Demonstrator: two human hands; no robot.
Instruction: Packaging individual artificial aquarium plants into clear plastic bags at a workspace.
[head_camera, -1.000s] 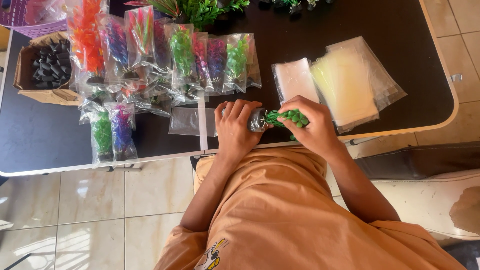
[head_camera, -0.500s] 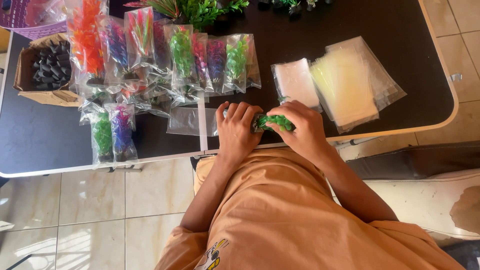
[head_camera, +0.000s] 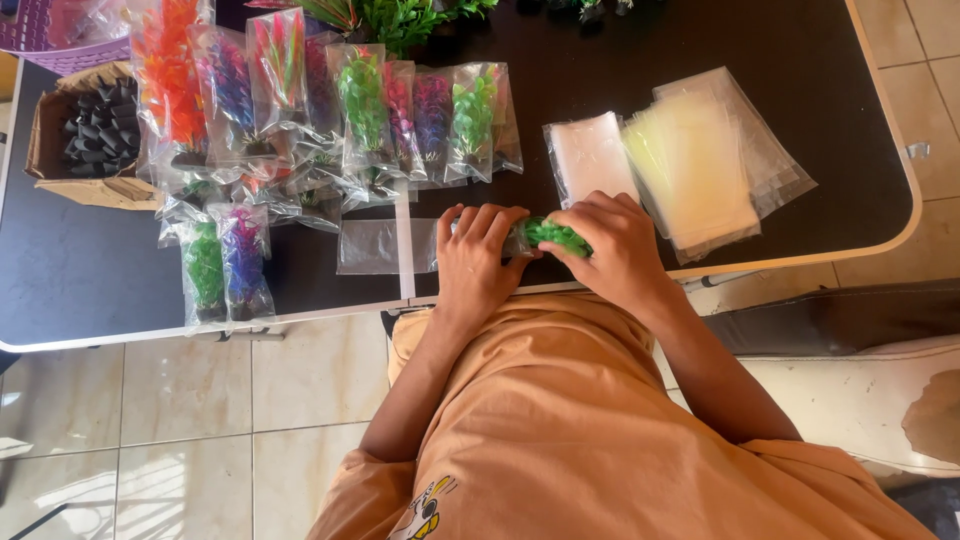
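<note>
My left hand and my right hand both grip a small green plastic plant at the near edge of the black table. The plant lies sideways between the hands, its stem end under my left fingers. A clear bag with a white strip lies flat just left of my left hand. My fingers cover most of the plant, so I cannot tell whether it sits partly inside a bag.
Several bagged plants in orange, purple, green and pink lie in rows at the back left. Two more bagged plants lie near the front edge. A cardboard box of black bases stands far left. Stacks of clear bags lie right.
My hands have come closer together and lower toward the table edge, and the green plant is now more covered by my fingers.
</note>
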